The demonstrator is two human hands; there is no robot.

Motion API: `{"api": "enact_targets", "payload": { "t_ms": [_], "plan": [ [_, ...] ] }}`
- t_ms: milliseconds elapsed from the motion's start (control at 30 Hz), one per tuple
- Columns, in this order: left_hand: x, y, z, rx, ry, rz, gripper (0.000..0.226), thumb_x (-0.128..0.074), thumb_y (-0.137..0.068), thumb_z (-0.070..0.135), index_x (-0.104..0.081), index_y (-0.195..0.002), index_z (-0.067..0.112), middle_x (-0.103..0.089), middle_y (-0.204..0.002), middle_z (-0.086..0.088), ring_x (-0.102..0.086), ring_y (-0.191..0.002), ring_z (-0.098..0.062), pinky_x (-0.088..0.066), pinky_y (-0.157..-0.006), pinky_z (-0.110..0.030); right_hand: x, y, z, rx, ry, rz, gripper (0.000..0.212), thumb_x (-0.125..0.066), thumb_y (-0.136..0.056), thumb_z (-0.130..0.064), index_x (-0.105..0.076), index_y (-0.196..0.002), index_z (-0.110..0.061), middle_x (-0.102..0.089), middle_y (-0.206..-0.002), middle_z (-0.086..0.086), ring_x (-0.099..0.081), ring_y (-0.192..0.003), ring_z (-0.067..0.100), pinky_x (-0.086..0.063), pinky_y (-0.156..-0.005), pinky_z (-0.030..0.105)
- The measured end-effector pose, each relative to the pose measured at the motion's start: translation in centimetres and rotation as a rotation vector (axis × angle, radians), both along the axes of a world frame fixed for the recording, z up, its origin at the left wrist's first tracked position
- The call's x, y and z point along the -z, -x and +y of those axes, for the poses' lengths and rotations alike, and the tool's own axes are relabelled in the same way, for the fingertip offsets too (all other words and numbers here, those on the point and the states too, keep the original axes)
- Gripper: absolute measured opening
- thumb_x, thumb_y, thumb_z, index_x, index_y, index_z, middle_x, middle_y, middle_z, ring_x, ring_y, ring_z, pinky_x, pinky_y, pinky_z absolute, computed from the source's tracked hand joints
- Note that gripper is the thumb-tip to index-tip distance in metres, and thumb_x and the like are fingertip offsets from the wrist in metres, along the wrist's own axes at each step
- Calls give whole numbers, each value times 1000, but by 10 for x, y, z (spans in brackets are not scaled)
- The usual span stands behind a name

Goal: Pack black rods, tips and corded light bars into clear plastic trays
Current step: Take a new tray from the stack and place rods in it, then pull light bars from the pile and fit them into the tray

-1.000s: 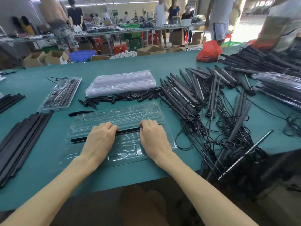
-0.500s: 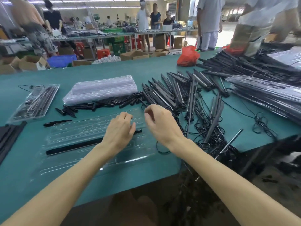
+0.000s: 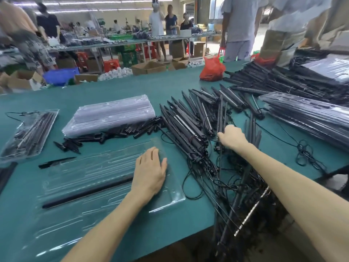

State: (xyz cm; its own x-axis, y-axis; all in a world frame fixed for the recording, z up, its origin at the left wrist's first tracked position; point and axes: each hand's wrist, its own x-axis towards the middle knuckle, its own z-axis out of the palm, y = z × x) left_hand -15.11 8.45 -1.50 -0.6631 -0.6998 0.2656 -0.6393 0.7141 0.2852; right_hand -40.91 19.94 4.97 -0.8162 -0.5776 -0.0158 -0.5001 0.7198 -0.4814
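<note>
Black rod ends under the flat, straight-fingered left hand; fingers of the right hand clamp a light bar.

Teal counter runs wide. Red plastic bag at far edge (crumpled). Beyond, on floor: open cardboard box, blue bin, red stool, green crate. People stand by back table.

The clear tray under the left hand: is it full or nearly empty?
Nearly empty: one long black rod lies in the clear tray; its other slots look bare.
</note>
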Motion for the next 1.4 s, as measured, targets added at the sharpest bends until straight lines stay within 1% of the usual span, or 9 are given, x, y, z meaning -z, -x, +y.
{"api": "enact_targets", "payload": {
  "t_ms": [133, 233, 533, 700, 800, 967, 1133, 1267, 1400],
  "plan": [
    [1, 0, -1, -3, 5, 7, 44, -32, -105, 45, -42, -137, 17, -42, -148, -1, -38, -137, -19, -25, -118, -36, 10, 6, -13, -2, -18, -14, 42, -60, -98, -37, -42, -73, -9, -54, -80, 10, -57, -80, 31, -43, -71, 33],
    [1, 0, -2, 1, 11, 0, 42, -32, -105, 44, -42, -136, 18, -43, -145, 0, -39, -134, -19, -26, -117, -36, 3, 10, -20, -23, -1, -108, 41, -69, -92, -34, -41, -72, -11, -55, -77, 8, -55, -72, 27, -44, -65, 32],
    [-1, -1, 0, 3, 16, -12, 42, -34, -104, 44, -44, -135, 16, -45, -145, -2, -41, -134, -20, -27, -116, -37, -17, 27, -15, 167, 368, -226, 29, -68, -84, -34, -50, -84, -12, -56, -78, 6, -52, -67, 23, -43, -60, 31],
    [-2, -1, 1, 1, 28, -8, 42, -35, -104, 44, -45, -133, 16, -47, -143, -2, -43, -132, -20, -29, -116, -38, -44, 31, -21, 154, 598, -475, 28, -70, -86, -21, -60, -98, 2, -70, -95, 17, -73, -83, 34, -61, -75, 52],
    [-2, -2, 2, 3, 32, -10, 43, -34, -104, 45, -45, -133, 16, -47, -142, -2, -43, -131, -20, -29, -116, -38, -63, 16, -25, 99, 801, -697, 32, -69, -89, -5, -57, -115, 8, -68, -101, 26, -75, -72, 34, -59, -49, 32],
    [-1, -2, 1, -3, 28, -24, 43, -33, -105, 45, -44, -134, 16, -46, -143, -2, -41, -133, -19, -28, -117, -38, -88, -23, -37, -35, 918, -914, 41, -69, -89, 0, -51, -124, 10, -65, -103, 27, -73, -64, 31, -54, -44, 25],
    [-1, -3, 1, 2, 22, -22, 43, -33, -105, 46, -45, -133, 16, -46, -142, -2, -42, -132, -20, -29, -116, -38, -91, -43, -47, -126, 857, -858, 26, -70, -89, -1, -60, -108, 14, -66, -91, 22, -73, -64, 32, -56, -47, 26],
    [-2, -3, 1, -3, 14, -15, 41, -35, -104, 45, -45, -132, 16, -47, -141, -1, -43, -131, -20, -29, -115, -38, -83, -27, -43, -36, 849, -788, 28, -70, -90, 0, -58, -111, 14, -67, -96, 25, -72, -58, 27, -55, -45, 25],
    [-3, -3, 2, -2, 15, -12, 41, -35, -104, 45, -46, -131, 16, -47, -140, 0, -43, -130, -18, -29, -115, -37, -61, 6, -27, 45, 654, -584, 27, -71, -89, -6, -62, -111, 7, -71, -98, 21, -75, -70, 28, -62, -61, 33]
  ]
}}
